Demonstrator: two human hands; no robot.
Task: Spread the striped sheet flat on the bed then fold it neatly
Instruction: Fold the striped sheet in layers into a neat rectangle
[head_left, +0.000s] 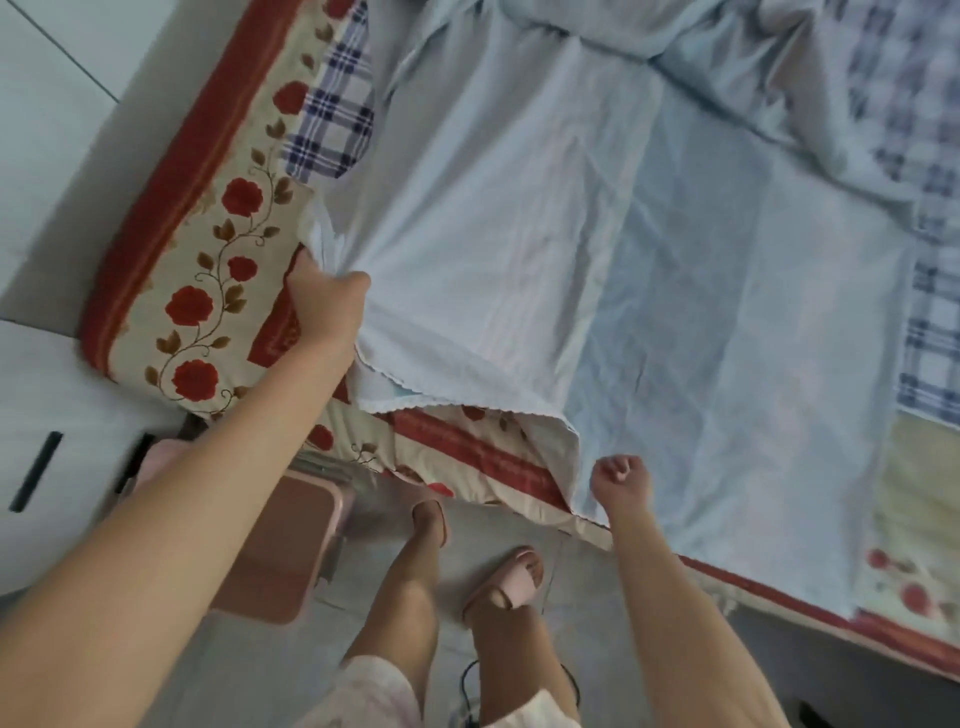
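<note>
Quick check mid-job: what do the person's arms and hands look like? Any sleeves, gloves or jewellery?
Both arms are bare along all that shows: no sleeve reaches the left forearm or the right forearm. The left hand and right hand wear no gloves. No watch, bracelet or ring shows, though the picture is a little soft.

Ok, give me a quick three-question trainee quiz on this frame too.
1. True or false: the striped sheet already lies fully flat on the bed.
2. What do the fingers of the left hand grip? A) a pillow B) a bunched edge of the striped sheet C) the stool
3. Fill in: the cloth showing beside the striped sheet is blue and white ___.
Key: 1 false, its far end is rumpled and a near corner is folded over; 2 B; 3 checked.
</note>
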